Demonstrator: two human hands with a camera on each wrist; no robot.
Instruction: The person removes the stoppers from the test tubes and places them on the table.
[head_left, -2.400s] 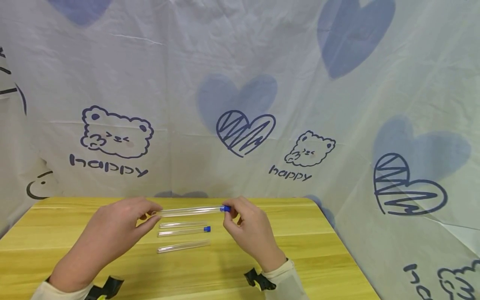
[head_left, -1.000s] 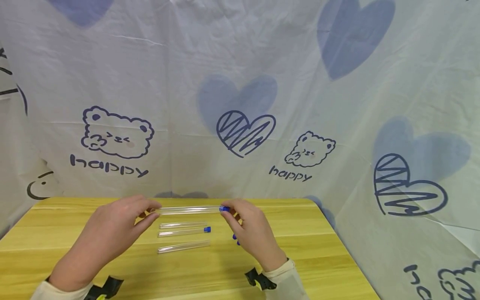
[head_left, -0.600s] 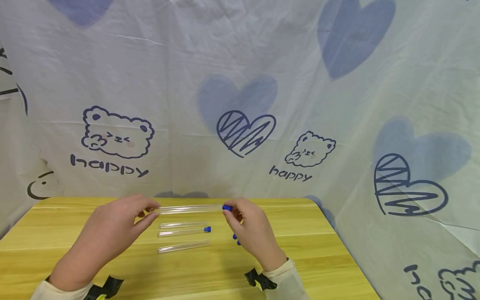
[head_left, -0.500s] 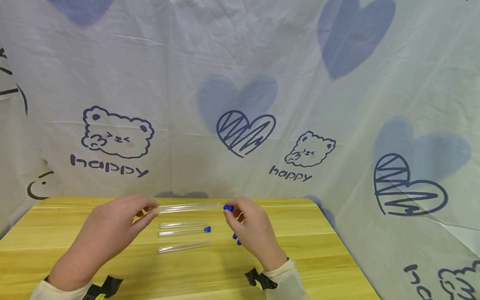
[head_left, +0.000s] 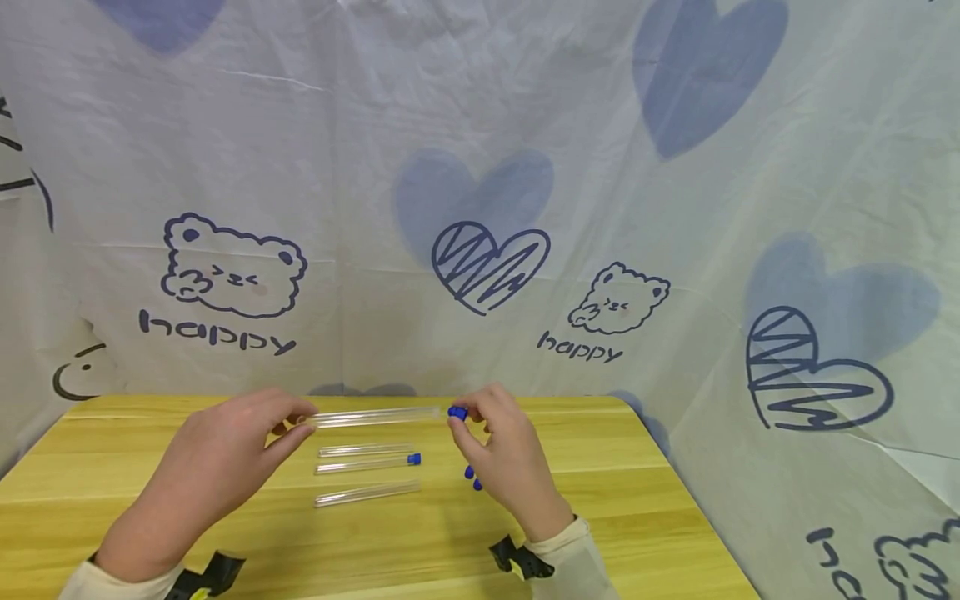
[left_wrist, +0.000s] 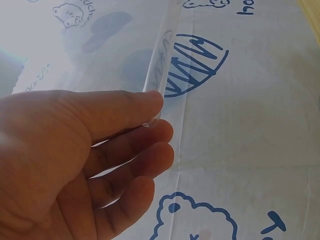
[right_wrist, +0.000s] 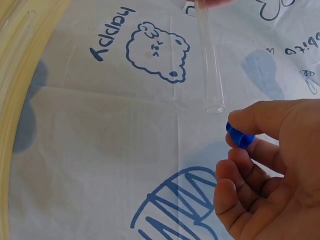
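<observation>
My left hand pinches the closed end of a clear test tube, which lies level above the table. Its uncapped mouth points right, as the right wrist view shows. Between thumb and index finger of my right hand sits a blue stopper, a short gap from that mouth. Below the held tube, a bare tube, a tube with a blue stopper and another bare tube lie side by side on the table.
Loose blue stoppers lie on the wooden table, partly behind my right hand. A pale cloth printed with hearts and bears hangs behind the table's far edge.
The blue stopper was in the tube's mouth; my right hand has drawn it off to the right, leaving a gap. The left hand has shifted slightly left with the tube.
</observation>
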